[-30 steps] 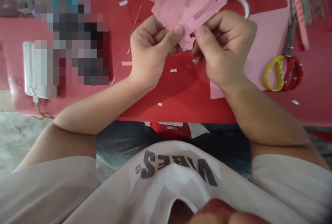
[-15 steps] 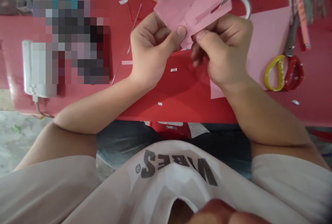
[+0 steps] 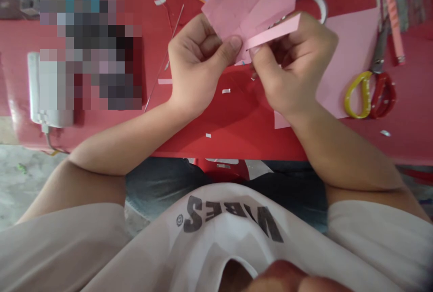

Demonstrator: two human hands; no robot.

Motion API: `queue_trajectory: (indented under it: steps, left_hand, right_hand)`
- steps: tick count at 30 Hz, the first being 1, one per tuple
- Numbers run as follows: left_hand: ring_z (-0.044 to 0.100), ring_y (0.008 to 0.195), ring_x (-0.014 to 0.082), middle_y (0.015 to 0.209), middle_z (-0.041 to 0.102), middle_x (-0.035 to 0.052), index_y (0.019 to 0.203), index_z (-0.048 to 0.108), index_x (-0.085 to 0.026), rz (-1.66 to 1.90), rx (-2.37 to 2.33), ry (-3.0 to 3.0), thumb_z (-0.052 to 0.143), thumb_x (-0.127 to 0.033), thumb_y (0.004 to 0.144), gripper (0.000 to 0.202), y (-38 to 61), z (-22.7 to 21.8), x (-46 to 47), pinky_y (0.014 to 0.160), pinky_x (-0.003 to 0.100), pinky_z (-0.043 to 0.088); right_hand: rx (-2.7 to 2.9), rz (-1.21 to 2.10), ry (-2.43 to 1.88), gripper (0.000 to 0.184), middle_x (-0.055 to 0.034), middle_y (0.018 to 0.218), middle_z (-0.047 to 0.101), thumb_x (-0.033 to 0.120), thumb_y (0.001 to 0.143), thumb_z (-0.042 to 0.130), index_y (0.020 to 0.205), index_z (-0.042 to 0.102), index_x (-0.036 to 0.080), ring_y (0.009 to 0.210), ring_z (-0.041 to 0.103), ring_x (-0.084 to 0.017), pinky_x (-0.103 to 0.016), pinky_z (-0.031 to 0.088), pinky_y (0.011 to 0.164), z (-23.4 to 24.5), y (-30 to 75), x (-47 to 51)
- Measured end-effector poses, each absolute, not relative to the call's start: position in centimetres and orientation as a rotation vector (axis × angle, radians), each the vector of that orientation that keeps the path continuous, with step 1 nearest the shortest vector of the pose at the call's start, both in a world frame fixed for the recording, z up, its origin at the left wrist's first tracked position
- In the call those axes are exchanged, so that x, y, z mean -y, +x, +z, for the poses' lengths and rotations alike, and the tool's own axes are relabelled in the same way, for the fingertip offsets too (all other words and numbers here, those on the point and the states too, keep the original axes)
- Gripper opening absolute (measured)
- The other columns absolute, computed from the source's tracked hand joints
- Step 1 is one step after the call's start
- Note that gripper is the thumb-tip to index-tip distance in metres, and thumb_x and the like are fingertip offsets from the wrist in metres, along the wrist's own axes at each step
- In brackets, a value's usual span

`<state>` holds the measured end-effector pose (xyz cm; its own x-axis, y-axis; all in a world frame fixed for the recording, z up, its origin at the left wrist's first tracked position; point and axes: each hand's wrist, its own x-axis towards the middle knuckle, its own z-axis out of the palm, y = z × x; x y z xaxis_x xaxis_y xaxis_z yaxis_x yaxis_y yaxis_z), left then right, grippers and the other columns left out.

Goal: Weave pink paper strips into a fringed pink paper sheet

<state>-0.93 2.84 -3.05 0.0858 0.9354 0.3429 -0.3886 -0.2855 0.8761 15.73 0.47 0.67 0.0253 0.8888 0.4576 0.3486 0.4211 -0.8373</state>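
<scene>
A bundle of pink paper strips (image 3: 252, 1) fans out above the red table (image 3: 219, 120). My left hand (image 3: 196, 64) pinches the bundle's lower end between thumb and fingers. My right hand (image 3: 292, 66) is closed on one pink strip (image 3: 274, 35) at the bundle's right side, which stands out sideways from the rest. Both hands meet at the gathered base of the strips.
Scissors with a yellow and a red handle (image 3: 370, 93) lie at the right on a pink sheet (image 3: 348, 53). A tape roll (image 3: 313, 1) sits behind my right hand. A white device (image 3: 43, 91) with a cable rests at the left. Small paper scraps dot the table.
My right hand has turned and drawn one pink strip out sideways from the bundle. My left hand has kept its pinch in nearly the same spot.
</scene>
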Motion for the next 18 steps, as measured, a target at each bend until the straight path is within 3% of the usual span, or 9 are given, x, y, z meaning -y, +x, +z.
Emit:
queue_trajectory:
  steps: [4,6,11,14,17,18]
  left_hand:
    - [0.063,0.077,0.0125,0.098,0.076,-0.0020,0.101,0.075,-0.030,1.477,-0.628,1.186,0.085,-0.033,0.088,0.016,-0.6,-2.5,-2.3,0.069,0.029,0.054]
    - [0.064,0.079,0.0126,0.099,0.075,-0.0031,0.101,0.074,-0.032,1.501,-0.679,1.157,0.082,-0.028,0.091,0.013,-0.4,-2.2,-2.0,0.070,0.030,0.055]
    - [0.064,0.074,0.0143,0.096,0.076,-0.0031,0.100,0.076,-0.035,1.545,-0.646,1.207,0.086,-0.035,0.087,0.017,-0.2,-2.6,-2.1,0.063,0.032,0.055]
    - [0.063,0.073,0.0132,0.094,0.075,-0.0026,0.098,0.076,-0.034,1.532,-0.666,1.169,0.087,-0.032,0.086,0.015,-0.3,-2.6,-2.3,0.062,0.030,0.055]
    - [0.061,0.066,0.0109,0.086,0.074,-0.0034,0.095,0.075,-0.032,1.565,-0.599,1.149,0.089,-0.041,0.082,0.021,-0.4,-2.2,-2.0,0.057,0.027,0.053]
    - [0.063,0.069,0.0108,0.088,0.073,-0.0027,0.098,0.074,-0.030,1.552,-0.637,1.130,0.088,-0.036,0.085,0.020,-0.4,-1.9,-1.8,0.061,0.027,0.055]
  right_hand:
    - [1.515,0.511,-1.119,0.029,0.0018,0.079,0.055,0.037,0.089,0.077,0.081,0.051,0.027,0.063,0.048,-0.012,-0.031,0.044,0.056,2.0,15.6,0.1]
    - [1.530,0.466,-1.128,0.022,0.0021,0.080,0.057,0.031,0.091,0.075,0.082,0.056,0.027,0.065,0.051,-0.012,-0.031,0.047,0.059,2.2,15.5,0.4]
    - [1.553,0.332,-1.090,0.006,0.0031,0.083,0.068,0.024,0.095,0.070,0.091,0.069,0.028,0.068,0.059,-0.011,-0.029,0.050,0.063,1.6,15.4,0.7]
    - [1.601,0.297,-1.097,0.006,0.0031,0.090,0.072,0.024,0.097,0.068,0.097,0.072,0.028,0.074,0.063,-0.011,-0.029,0.051,0.068,1.3,15.7,0.8]
    - [1.650,0.208,-1.079,0.009,0.0053,0.092,0.072,0.024,0.100,0.066,0.102,0.072,0.030,0.076,0.063,-0.010,-0.028,0.052,0.073,1.0,16.1,0.8]
    - [1.668,0.184,-1.074,0.011,0.0062,0.093,0.072,0.024,0.100,0.065,0.105,0.072,0.030,0.077,0.063,-0.009,-0.027,0.052,0.074,0.8,16.2,0.8]
